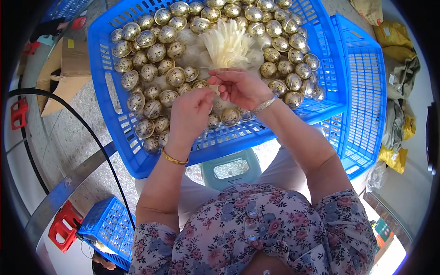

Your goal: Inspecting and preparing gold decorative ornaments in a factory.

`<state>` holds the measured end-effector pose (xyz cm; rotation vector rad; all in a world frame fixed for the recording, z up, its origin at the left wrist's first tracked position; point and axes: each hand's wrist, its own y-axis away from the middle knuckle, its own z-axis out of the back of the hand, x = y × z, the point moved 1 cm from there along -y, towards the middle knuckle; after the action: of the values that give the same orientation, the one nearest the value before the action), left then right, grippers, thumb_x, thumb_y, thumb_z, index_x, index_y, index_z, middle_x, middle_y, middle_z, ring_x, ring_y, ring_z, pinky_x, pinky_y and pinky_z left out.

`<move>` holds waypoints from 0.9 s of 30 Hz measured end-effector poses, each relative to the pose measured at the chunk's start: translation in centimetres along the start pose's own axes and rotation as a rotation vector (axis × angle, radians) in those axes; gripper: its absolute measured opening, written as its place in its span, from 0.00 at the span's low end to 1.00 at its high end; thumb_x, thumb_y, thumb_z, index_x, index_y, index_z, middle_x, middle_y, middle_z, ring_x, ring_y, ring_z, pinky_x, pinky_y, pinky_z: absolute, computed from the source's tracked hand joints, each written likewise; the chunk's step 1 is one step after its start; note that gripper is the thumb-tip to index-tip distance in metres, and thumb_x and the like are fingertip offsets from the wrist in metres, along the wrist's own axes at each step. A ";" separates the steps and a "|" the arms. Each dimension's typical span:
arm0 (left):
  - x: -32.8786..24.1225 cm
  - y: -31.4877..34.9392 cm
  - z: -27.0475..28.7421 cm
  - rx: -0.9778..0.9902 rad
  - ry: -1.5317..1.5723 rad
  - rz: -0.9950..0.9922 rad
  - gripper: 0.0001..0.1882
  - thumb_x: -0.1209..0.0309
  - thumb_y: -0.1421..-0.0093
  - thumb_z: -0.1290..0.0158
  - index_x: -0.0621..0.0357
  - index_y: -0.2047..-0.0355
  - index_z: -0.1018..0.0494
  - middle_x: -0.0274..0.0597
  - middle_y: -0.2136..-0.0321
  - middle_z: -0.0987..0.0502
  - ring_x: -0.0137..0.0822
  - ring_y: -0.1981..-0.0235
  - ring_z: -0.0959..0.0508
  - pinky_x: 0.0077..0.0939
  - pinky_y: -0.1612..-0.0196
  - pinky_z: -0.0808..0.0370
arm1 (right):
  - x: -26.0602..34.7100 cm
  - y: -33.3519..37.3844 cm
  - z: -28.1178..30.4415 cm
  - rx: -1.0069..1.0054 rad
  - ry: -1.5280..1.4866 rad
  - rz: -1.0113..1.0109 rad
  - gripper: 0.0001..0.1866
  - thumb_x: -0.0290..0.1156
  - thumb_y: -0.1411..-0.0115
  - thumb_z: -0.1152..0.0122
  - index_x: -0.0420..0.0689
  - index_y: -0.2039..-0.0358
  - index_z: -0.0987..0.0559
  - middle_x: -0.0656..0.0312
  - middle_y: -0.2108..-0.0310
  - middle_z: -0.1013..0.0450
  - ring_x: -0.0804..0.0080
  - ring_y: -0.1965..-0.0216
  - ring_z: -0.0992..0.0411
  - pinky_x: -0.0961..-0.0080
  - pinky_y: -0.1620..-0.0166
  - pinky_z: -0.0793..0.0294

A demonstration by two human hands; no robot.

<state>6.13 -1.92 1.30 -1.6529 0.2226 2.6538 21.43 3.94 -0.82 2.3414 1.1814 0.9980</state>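
Observation:
My left hand (191, 112) and my right hand (243, 88) meet above the near half of a blue plastic crate (98, 82). The fingers of both are closed in a pinch. Between them is a small pale, thin piece (214, 89), mostly covered by the fingertips, so its kind is unclear. Just beyond my hands, a fanned bundle of cream-coloured strips (228, 43) rests on whitish, sheer material. Around it lie many gold-coloured perforated metal balls (156, 52), several with a raised rim round the middle.
Another blue crate (366, 96) stands against the right side. An opened cardboard box (66, 68) is at the left, with a black cable (98, 142) curving past. A pale green stool (230, 169) sits between my knees. Red stools (63, 227) and yellow bags (394, 158) are farther out.

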 end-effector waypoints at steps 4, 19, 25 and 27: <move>-1.3 0.8 -1.1 -0.019 -0.320 -0.454 0.07 0.77 0.52 0.50 0.59 0.71 0.26 0.42 0.78 0.27 0.40 0.75 0.27 0.29 0.71 0.30 | -0.6 -0.5 0.5 -0.088 -0.010 0.008 0.11 0.25 0.42 0.53 0.37 0.58 0.31 0.59 0.68 0.26 0.79 0.81 0.32 0.83 0.75 0.30; -0.7 -0.3 3.8 -0.297 0.896 -0.084 0.08 0.78 0.52 0.57 0.64 0.86 0.32 0.51 0.62 0.27 0.38 0.66 0.25 0.25 0.66 0.26 | 5.3 0.1 0.1 -0.040 0.428 0.326 0.17 0.26 0.44 0.51 0.37 0.53 0.31 0.62 0.63 0.28 0.79 0.69 0.31 0.81 0.62 0.32; 0.7 -0.1 3.1 -0.181 1.188 0.087 0.12 0.71 0.46 0.58 0.65 0.82 0.32 0.48 0.75 0.26 0.37 0.76 0.25 0.25 0.73 0.27 | 2.7 0.7 -2.1 0.081 0.798 0.227 0.15 0.29 0.44 0.46 0.39 0.56 0.28 0.64 0.64 0.27 0.81 0.67 0.31 0.84 0.61 0.31; 0.4 -0.2 2.8 -0.187 1.203 0.118 0.13 0.69 0.44 0.58 0.66 0.79 0.31 0.46 0.78 0.26 0.36 0.79 0.25 0.24 0.75 0.28 | 2.3 0.9 -2.0 0.101 0.860 0.218 0.15 0.29 0.44 0.46 0.38 0.56 0.28 0.64 0.64 0.28 0.81 0.66 0.31 0.84 0.61 0.31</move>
<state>3.43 -1.38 2.10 -3.1104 0.0524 1.3795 21.46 5.15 2.09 2.1755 1.2561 2.2006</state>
